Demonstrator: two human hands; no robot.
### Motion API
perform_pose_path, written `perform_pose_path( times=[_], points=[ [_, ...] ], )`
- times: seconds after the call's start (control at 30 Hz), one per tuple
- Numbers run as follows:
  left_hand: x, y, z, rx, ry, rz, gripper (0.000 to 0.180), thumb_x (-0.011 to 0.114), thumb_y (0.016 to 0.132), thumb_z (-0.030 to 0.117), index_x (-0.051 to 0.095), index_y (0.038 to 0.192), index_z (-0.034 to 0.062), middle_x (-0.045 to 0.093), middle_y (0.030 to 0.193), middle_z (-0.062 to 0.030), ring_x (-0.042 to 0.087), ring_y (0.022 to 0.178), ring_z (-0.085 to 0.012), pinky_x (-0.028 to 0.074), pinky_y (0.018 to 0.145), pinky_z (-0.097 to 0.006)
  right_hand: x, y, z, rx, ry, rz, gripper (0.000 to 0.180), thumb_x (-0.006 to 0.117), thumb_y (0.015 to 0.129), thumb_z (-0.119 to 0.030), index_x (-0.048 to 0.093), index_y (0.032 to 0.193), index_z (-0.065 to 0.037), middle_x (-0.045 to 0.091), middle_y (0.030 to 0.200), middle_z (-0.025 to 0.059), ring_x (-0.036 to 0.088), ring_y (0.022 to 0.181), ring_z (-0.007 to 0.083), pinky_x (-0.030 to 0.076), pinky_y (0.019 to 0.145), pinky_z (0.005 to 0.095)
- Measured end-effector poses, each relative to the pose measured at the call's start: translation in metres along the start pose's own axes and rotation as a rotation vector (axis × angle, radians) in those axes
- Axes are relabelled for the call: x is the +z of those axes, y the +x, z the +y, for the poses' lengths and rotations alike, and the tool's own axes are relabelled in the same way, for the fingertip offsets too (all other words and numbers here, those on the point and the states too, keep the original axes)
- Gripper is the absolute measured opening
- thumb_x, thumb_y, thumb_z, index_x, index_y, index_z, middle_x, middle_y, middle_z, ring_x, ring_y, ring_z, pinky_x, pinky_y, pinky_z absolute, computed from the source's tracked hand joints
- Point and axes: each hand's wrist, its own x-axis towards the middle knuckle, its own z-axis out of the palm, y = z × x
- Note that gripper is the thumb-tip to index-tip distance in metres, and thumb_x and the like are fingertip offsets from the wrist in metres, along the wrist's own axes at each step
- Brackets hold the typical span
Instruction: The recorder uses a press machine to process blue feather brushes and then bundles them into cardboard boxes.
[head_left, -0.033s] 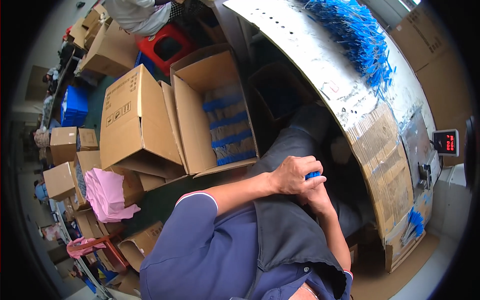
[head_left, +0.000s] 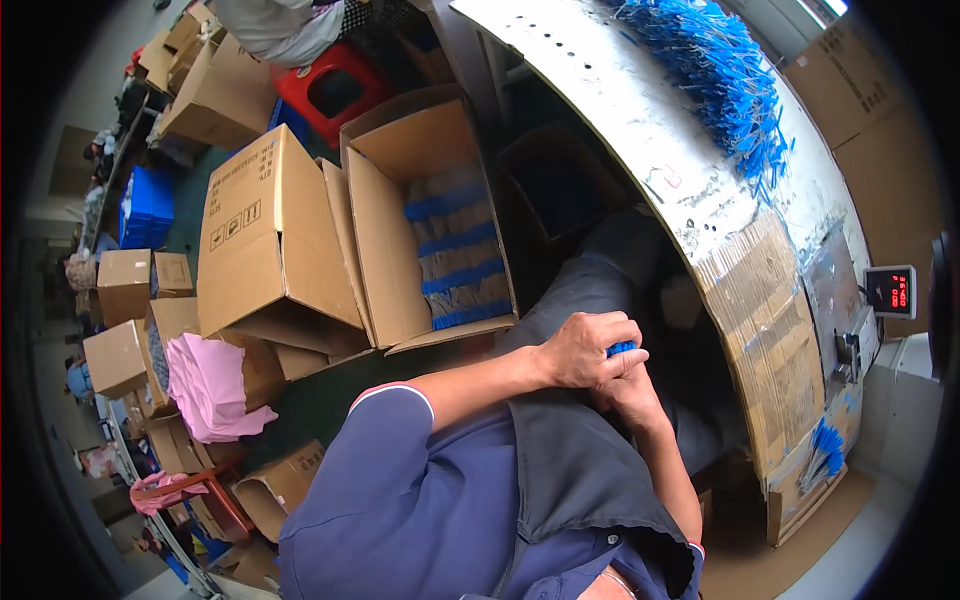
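Observation:
Over my lap my two hands are closed together around a small blue bundle (head_left: 621,348), of which only the ends show between the fingers. My left hand (head_left: 585,350) wraps over the top of it. Just below, partly covered by the left, my right hand (head_left: 632,393) grips from underneath. To the right, on the white worktable (head_left: 640,120), lies a large heap of thin blue strands (head_left: 715,85). A smaller fan of blue strands (head_left: 826,448) sits at the table's near end.
An open carton (head_left: 385,240) holds several rows of blue-tipped bundles (head_left: 460,245). Another carton (head_left: 245,240) stands left of it. Pink cloth (head_left: 207,385) lies near more boxes. Beyond is a red stool (head_left: 330,95) with a seated person. A small red-digit display (head_left: 889,291) stands beside the table.
The view has shifted very slightly. Both hands stay closed around the blue bundle, and the digits on the small display differ.

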Motion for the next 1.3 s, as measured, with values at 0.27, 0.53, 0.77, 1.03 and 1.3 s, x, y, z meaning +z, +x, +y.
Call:
perform_pose_path(
  times=[0.27, 0.53, 0.77, 1.03, 1.3],
  points=[
    [-0.041, -0.008, -0.033, -0.392, -0.323, 0.190, 0.019, 0.070, 0.094, 0.018, 0.067, 0.089, 0.0004, 0.066, 0.078, -0.0071, 0.061, 0.072, -0.0116, 0.050, 0.066, -0.029, 0.034, 0.022, -0.031, 0.094, -0.216, -0.003, 0.021, 0.069, 0.098, -0.023, 0.060, 0.099, -0.004, 0.056, 0.070, -0.0028, 0.053, 0.059, 0.0066, 0.039, 0.053, 0.0240],
    [-0.081, -0.042, -0.056, -0.164, 0.088, 0.206, 0.024, 0.070, 0.091, 0.022, 0.066, 0.109, 0.0074, 0.064, 0.115, -0.0128, 0.063, 0.106, -0.0331, 0.053, 0.091, -0.041, 0.036, 0.063, -0.049, 0.446, -0.188, -0.286, 0.019, 0.063, 0.101, -0.023, 0.058, 0.095, -0.006, 0.049, 0.069, -0.0061, 0.041, 0.053, 0.0035, 0.032, 0.046, 0.0220],
    [-0.110, -0.061, -0.044, 0.068, 0.327, -0.251, 0.066, 0.077, 0.079, 0.036, 0.056, 0.131, 0.0023, 0.062, 0.115, -0.0126, 0.056, 0.117, -0.0297, 0.047, 0.094, -0.043, 0.056, 0.084, -0.069, 0.496, -0.461, -0.417, 0.017, 0.064, 0.099, -0.014, 0.063, 0.086, -0.003, 0.059, 0.065, 0.0022, 0.049, 0.044, 0.0091, 0.033, 0.039, 0.0235],
    [-0.092, -0.065, -0.064, 0.136, 0.418, -0.304, 0.040, 0.075, 0.075, 0.022, 0.057, 0.105, 0.0015, 0.065, 0.088, -0.0135, 0.068, 0.085, -0.0318, 0.056, 0.070, -0.043, 0.050, 0.094, -0.074, 0.530, -0.545, -0.511, 0.022, 0.065, 0.098, -0.012, 0.068, 0.082, 0.003, 0.067, 0.064, 0.0114, 0.057, 0.042, 0.0143, 0.036, 0.036, 0.0245],
    [-0.107, -0.084, -0.044, -0.235, 0.404, -0.084, 0.034, 0.073, 0.081, 0.021, 0.058, 0.102, -0.0014, 0.067, 0.089, -0.0194, 0.069, 0.087, -0.0390, 0.055, 0.076, -0.049, 0.076, 0.111, -0.086, -0.032, -0.554, -0.322, 0.032, 0.070, 0.093, -0.024, 0.067, 0.105, 0.005, 0.071, 0.092, 0.0119, 0.068, 0.079, 0.0183, 0.053, 0.069, 0.0297]
  ],
)
